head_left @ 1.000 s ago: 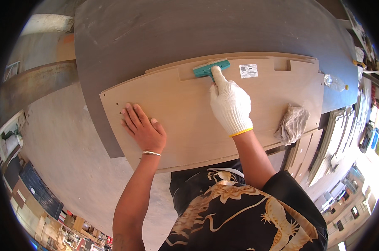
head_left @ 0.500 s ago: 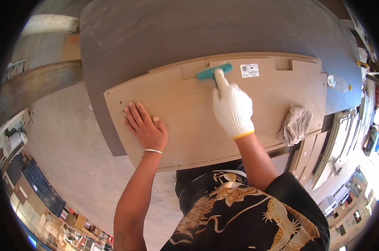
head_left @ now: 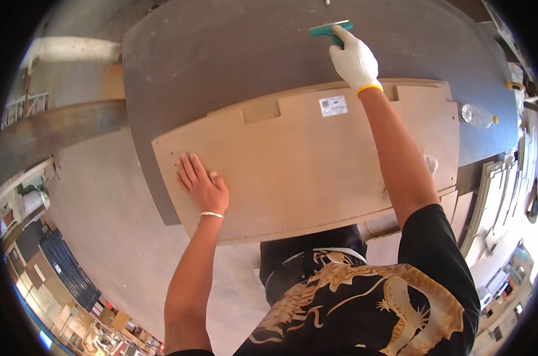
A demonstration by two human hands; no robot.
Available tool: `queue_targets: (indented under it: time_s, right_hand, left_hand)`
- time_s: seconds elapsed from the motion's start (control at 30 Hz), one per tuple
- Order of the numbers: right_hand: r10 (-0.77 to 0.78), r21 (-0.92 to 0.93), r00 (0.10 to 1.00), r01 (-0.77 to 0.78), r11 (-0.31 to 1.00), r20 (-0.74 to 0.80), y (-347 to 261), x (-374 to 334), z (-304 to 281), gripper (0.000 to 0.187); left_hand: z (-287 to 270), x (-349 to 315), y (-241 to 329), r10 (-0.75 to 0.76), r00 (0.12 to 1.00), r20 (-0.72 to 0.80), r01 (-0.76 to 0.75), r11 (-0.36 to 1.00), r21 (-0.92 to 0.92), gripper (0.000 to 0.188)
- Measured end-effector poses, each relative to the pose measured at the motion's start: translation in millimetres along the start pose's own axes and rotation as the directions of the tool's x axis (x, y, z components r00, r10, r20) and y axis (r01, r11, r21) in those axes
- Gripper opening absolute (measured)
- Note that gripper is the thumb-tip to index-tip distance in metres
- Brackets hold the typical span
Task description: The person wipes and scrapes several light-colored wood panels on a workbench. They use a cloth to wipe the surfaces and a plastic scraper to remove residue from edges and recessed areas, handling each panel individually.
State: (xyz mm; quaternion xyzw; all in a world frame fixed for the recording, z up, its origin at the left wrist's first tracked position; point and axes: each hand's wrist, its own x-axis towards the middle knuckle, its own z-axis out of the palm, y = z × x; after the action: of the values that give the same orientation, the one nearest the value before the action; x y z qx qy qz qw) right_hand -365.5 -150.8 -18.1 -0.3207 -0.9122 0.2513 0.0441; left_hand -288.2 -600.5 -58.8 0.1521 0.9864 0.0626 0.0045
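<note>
Teal scraper (head_left: 330,28) has shifted past notched panel (head_left: 292,172), over desk (head_left: 221,65) | right fingers (head_left: 346,35) gripping it | left fingers (head_left: 200,167) slightly spread, panel beneath them

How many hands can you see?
2: the bare left hand lies on the brown board; the gloved right hand holds a teal scraper beyond the board's far edge.

The panel (head_left: 292,178) lies on the table (head_left: 221,59); the left hand (head_left: 203,187) rests on the panel's left part; a label (head_left: 333,106) sits near its far edge; the right hand (head_left: 356,62) and scraper (head_left: 325,29) are beyond that edge; a cloth (head_left: 431,164), partly hidden, lies on its right part; a bottle (head_left: 478,115) lies right of it.
</note>
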Motion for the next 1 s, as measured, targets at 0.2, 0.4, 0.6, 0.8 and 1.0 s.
queue_targets:
  time_s: [0.2,0.4,0.6,0.8,1.0]
  right_hand:
    - [-0.040,-0.106,0.981,0.061,0.993,0.189,71,60,36,0.050]
    - [0.032,-0.244,0.962,0.036,0.969,0.270,76,52,10,0.055]
    - [-0.142,0.257,0.941,0.226,0.940,-0.308,154,-58,-160,0.028]
    - [-0.410,-0.025,0.889,0.423,0.906,0.204,185,-268,-159,0.062]
    - [-0.013,-0.102,0.983,0.032,0.994,0.184,221,-266,-117,0.102]
  left_hand:
    - [0,0,0,-0.030,0.999,0.018,0.029,0.999,0.021,0.076]
    - [3,0,-3,-0.073,0.997,0.002,0.073,0.996,0.046,0.076]
    - [5,2,-2,-0.055,0.998,-0.020,0.056,0.996,0.074,0.075]
    - [-1,5,2,-0.078,0.997,0.013,0.076,0.990,0.119,0.072]
    - [19,10,20,-0.289,0.957,-0.002,0.286,0.946,0.153,0.068]
